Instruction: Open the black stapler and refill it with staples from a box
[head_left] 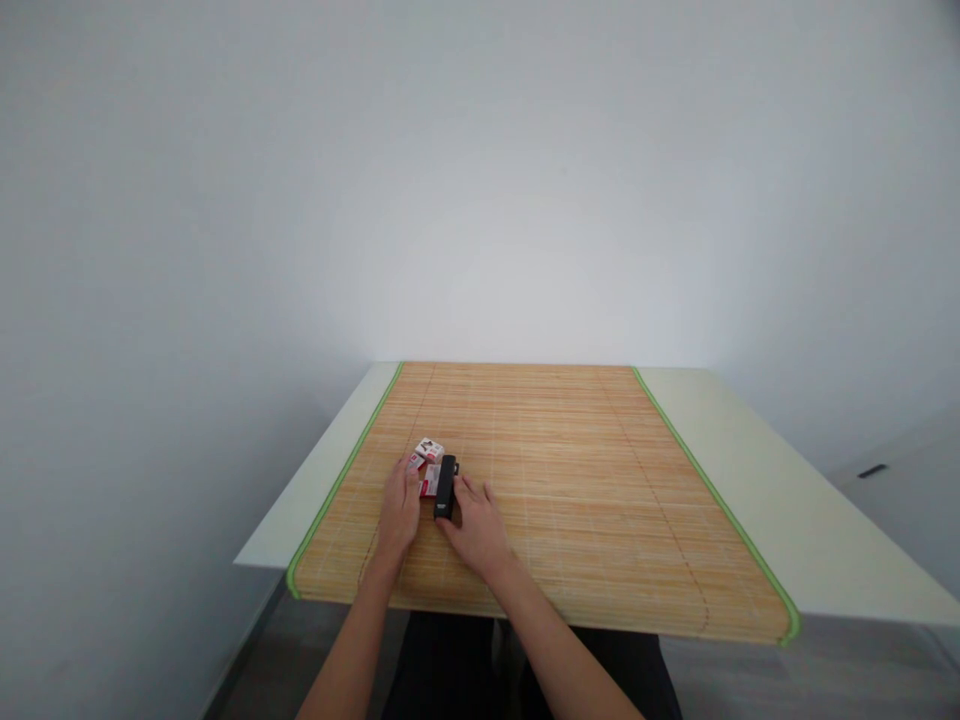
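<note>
A black oblong object [445, 487] that looks like a stapler lies lengthwise on the bamboo mat. My right hand [477, 526] is at its right side, thumb against the near end and fingertips near the far end. Just left of it are small red-and-white boxes: a white one [430, 449] farthest from me, and another [431, 480] directly beside the black object. A further red-and-white box [416, 461] is partly covered by the fingers of my left hand [399, 508]. That hand rests along the left of the group, its fingers stretched forward and close together.
The bamboo mat [555, 500] with green edging covers the middle of a white table [750, 450]. Plain walls stand behind and to the left. A dark handle-like strip [872, 470] shows at the right, beyond the table.
</note>
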